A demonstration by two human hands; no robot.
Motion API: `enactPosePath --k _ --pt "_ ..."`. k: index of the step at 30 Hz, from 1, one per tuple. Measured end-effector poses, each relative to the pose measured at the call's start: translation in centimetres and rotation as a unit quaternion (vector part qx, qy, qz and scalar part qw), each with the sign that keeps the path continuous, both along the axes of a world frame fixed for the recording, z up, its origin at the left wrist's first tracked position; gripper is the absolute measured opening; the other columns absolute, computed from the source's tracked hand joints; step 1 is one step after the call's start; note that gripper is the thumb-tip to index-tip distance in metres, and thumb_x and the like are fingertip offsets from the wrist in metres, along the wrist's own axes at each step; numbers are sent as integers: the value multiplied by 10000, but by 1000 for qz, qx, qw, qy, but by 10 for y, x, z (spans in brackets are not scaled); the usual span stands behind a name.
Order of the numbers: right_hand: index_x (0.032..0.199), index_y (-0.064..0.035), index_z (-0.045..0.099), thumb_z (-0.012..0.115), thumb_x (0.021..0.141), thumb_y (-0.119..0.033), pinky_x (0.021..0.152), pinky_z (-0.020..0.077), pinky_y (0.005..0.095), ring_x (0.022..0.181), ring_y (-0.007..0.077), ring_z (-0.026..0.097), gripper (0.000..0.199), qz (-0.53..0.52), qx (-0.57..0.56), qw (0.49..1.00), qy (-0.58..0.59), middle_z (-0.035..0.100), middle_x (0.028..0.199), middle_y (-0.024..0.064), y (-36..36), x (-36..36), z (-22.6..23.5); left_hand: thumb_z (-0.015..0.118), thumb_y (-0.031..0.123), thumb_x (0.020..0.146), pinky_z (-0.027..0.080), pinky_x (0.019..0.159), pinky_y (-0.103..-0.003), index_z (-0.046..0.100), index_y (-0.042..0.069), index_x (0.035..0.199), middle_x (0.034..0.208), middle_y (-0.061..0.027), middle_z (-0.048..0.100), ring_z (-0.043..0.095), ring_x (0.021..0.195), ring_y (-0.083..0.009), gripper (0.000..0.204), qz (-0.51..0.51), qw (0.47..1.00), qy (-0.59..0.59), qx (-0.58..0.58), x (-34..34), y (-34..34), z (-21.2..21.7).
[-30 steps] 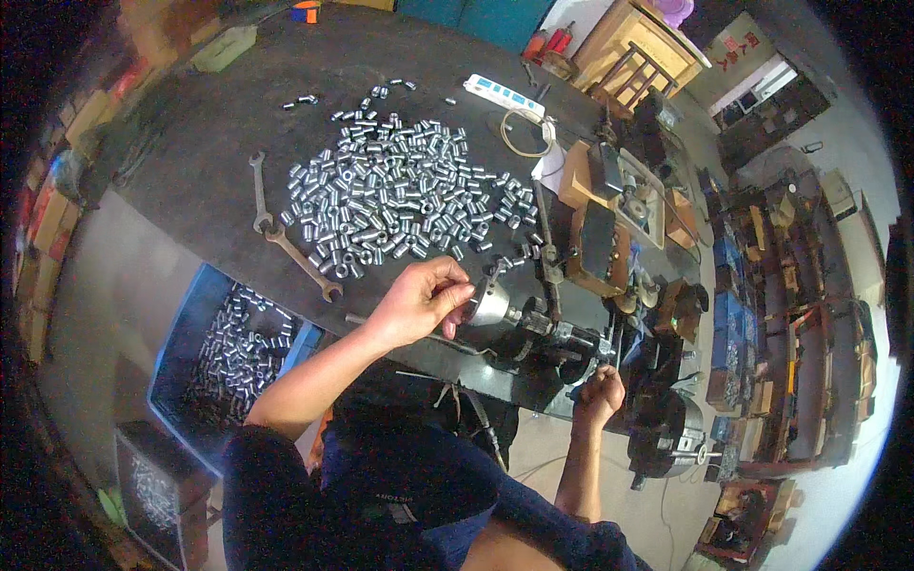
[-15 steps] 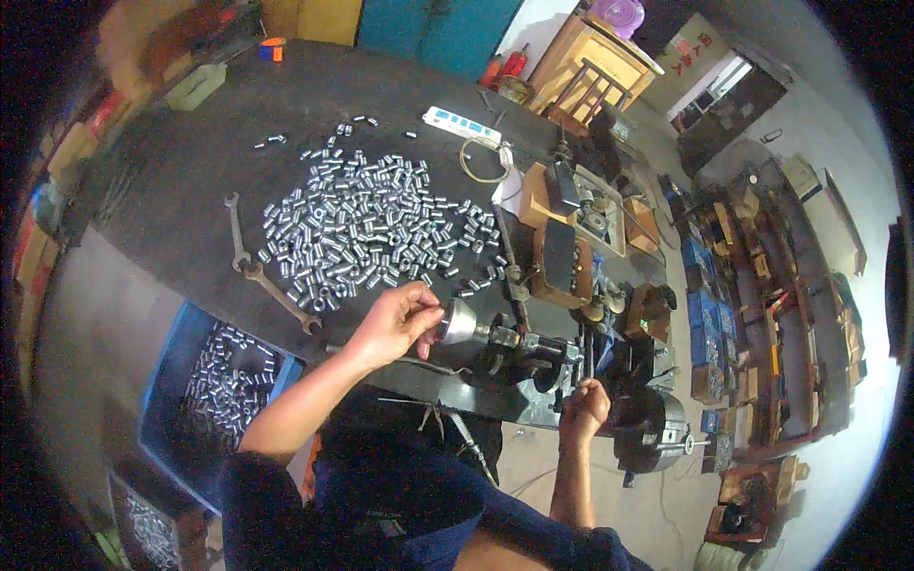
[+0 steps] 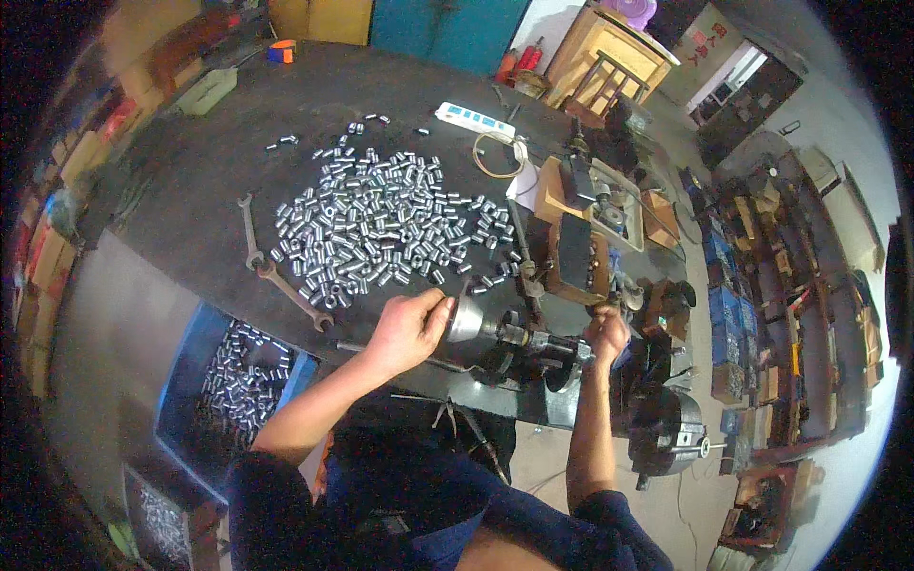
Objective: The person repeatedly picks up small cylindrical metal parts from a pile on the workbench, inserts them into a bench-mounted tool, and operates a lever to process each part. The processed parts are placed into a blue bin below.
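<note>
My left hand is closed, fingertips together at the face of a silver cone-shaped chuck; whatever it pinches is hidden. That chuck sits on the end of a dark bench machine at the table's near edge. On the machine's right side, my right hand is closed around its lever, most of which the fingers cover. A large heap of short shiny metal sleeves lies on the dark table beyond my left hand.
Two open-end wrenches lie left of the heap. Below the table edge, a blue bin holds more sleeves. A white power strip and a wooden box are farther right. Pliers hang at the near edge.
My right hand has moved up and away from me with the lever. My left hand stays at the chuck, its fingers drawn closer together. The whole view has shifted slightly.
</note>
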State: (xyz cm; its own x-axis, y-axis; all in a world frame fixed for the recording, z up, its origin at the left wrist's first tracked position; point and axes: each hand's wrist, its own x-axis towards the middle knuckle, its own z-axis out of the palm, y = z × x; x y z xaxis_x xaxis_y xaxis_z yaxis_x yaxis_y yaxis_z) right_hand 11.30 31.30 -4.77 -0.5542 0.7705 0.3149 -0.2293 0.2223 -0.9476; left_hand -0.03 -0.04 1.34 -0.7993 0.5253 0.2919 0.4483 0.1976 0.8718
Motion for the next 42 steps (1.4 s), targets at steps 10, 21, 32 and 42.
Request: enactPosePath --k 10,21,32,42 --pt "763 -35 508 500 812 -289 343 197 196 411 48 277 259 48 -253 966 32 343 537 -46 -63 96 5 470 182 837 356 439 -433 469 18 613 489 -183 441 482 472 -355 278 4 993 109 -40 -4 1 -5" --pt "676 -45 519 516 781 -223 383 244 171 460 35 355 207 14 -331 943 -32 395 540 -41 -36 69 -37 456 161 848 303 392 -379 471 0 632 461 -172 382 435 393 -319 269 -7 993 110 -32 -4 0 -5" --pt "767 -7 525 443 818 -138 353 192 189 401 43 251 163 12 -107 983 147 340 521 -22 -35 26 55 474 187 844 305 403 -349 487 -7 656 477 -168 376 411 387 -279 270 -10 999 7 -42 -8 -5 -3" --pt "752 -10 593 543 582 -90 502 399 242 551 109 496 195 8 -42 989 -141 527 629 25 -62 110 11 430 262 879 264 305 -202 461 42 642 441 17 370 353 334 -56 324 1 982 -189 -21 -4 -6 3"
